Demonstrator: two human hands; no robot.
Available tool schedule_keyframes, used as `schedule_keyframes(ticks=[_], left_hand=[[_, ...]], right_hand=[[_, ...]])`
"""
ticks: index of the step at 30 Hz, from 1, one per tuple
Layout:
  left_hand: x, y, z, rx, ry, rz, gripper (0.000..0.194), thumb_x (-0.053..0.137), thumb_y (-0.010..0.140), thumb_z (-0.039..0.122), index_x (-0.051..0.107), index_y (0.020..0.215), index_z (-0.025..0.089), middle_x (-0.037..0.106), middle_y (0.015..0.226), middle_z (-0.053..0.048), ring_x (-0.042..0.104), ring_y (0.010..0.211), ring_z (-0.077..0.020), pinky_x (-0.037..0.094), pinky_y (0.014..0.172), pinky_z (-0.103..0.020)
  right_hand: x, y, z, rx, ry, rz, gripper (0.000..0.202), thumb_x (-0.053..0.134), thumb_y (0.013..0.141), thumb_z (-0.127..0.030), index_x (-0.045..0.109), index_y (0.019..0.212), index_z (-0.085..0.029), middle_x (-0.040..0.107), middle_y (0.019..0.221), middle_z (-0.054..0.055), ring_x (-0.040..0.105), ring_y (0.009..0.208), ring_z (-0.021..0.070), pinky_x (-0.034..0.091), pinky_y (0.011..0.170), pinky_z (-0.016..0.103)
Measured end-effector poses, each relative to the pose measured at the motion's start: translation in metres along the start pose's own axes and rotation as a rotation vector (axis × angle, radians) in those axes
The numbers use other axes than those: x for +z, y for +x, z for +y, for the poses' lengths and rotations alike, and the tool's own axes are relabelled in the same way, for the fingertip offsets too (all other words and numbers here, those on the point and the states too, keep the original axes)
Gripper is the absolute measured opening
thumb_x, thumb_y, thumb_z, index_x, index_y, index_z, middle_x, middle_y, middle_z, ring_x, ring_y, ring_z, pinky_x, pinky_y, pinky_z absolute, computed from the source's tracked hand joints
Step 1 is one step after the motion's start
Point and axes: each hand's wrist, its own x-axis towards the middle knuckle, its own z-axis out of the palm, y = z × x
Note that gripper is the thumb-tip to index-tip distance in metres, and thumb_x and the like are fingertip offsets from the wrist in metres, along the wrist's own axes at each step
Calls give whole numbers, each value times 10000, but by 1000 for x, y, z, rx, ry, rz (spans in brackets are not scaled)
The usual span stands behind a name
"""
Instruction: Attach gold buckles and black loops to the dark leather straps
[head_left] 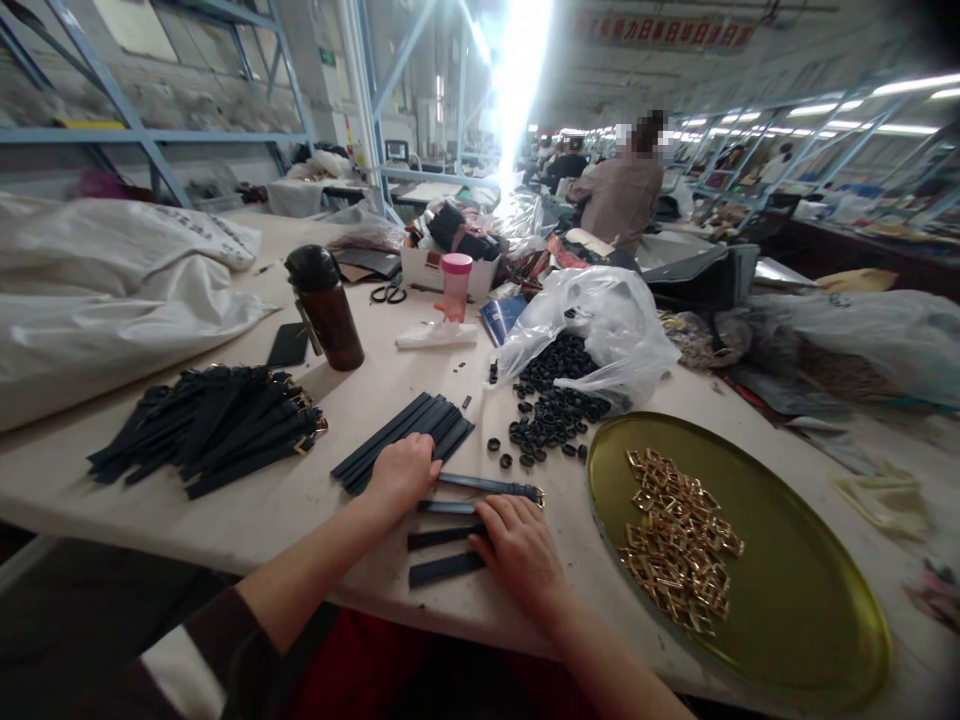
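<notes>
Worktable, centre of frame. One dark buckled strap lies nearly crosswise between the two hands, gold buckle at its right end, just beyond the right fingers.

Left hand: palm down over the near edge of the strap stack, fingers curled, thumb at the left end of the buckled strap. Looks like a pinch on that end, but the contact is hidden; cannot tell for sure.

Right hand: fingers side by side and bent, lying over the right ends of three loose straps, fingertips close to the buckled strap. Grip underneath cannot be told.

Step in hand, my reading: handling a single strap with its buckle on, the three loose ones lined up below it. The next move calls for a secure hold on the strap, with the buckle turned clear of the fingers and the loose straps left undisturbed.

Around: heap of buckled straps, left of frame, buckles mostly to the right. Black loops spill from a clear plastic bag, right of centre. Gold buckles lie heaped on a round gold tray, lower right. Brown bottle stands behind the heap; a person farther off, upper right.
</notes>
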Motion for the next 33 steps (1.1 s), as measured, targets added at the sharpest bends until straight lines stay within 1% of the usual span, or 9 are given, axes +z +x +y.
schedule_keyframes(ticks=[4, 7, 11, 17, 23, 26, 28, 31, 33], left_hand=[[-4, 2, 2, 18, 9, -12, 174, 486, 829, 286, 554, 900, 142, 605, 883, -94, 600, 842, -227, 435, 714, -298], [-7, 2, 3, 33, 13, -23, 165, 449, 839, 248, 558, 889, 134, 602, 869, -100, 607, 815, -232, 440, 694, -306], [-7, 3, 6, 26, 6, -40, 199, 376, 855, 206, 558, 852, 124, 593, 867, -118, 608, 788, -241, 442, 671, -322], [-11, 5, 8, -26, -61, -63, 111, 453, 797, 173, 541, 854, 139, 589, 879, -105, 599, 820, -240, 440, 703, -322], [-25, -8, 12, -41, -260, -79, 159, 459, 801, 163, 489, 958, 165, 612, 871, -54, 606, 793, -185, 427, 683, -260], [-28, -19, 17, 21, -485, -179, 252, 496, 803, 310, 496, 1021, 181, 629, 786, -10, 602, 713, -157, 421, 616, -225], [-29, -27, 21, 34, -753, -296, 276, 460, 803, 417, 547, 895, 172, 600, 686, 9, 564, 607, -136, 392, 531, -214], [-29, -38, 26, -80, -1119, -428, 297, 423, 787, 434, 486, 680, 165, 486, 538, 55, 443, 430, -81, 316, 419, -193], [-30, -45, 29, -182, -1273, -477, 217, 473, 743, 378, 442, 684, 171, 478, 533, 71, 433, 399, -63, 313, 401, -180]], right_hand=[[2, 9, 8, 61, 5, 44, 246, 562, 795, -250, 578, 1024, -165, 616, 1024, 102, 518, 940, 263, 389, 864, 416], [-8, 7, 15, 55, 68, 91, 257, 531, 818, -279, 564, 1043, -158, 606, 1030, 104, 518, 937, 247, 397, 846, 383], [-27, 17, 35, 233, 60, 133, 215, 409, 881, -225, 573, 996, -147, 601, 925, 94, 543, 854, 203, 405, 772, 309], [-32, 51, 63, 429, -154, -118, 140, 508, 838, -284, 610, 863, -192, 599, 860, 59, 567, 784, 179, 361, 657, 255], [-29, 65, 63, 446, -150, -181, 75, 560, 802, -247, 601, 825, -188, 603, 861, 61, 579, 774, 179, 339, 621, 247], [-28, 70, 63, 461, -131, -196, 49, 564, 787, -205, 595, 816, -180, 604, 865, 74, 582, 772, 188, 340, 619, 252], [-28, 72, 65, 465, -106, -188, 35, 557, 779, -178, 591, 775, -171, 604, 852, 82, 582, 763, 195, 345, 624, 261], [-30, 71, 66, 460, -39, -136, 77, 526, 787, -159, 575, 728, -161, 601, 848, 93, 573, 788, 206, 360, 663, 276], [-33, 66, 64, 456, 24, -83, 105, 491, 816, -189, 562, 744, -160, 597, 860, 94, 564, 816, 207, 372, 696, 285]])
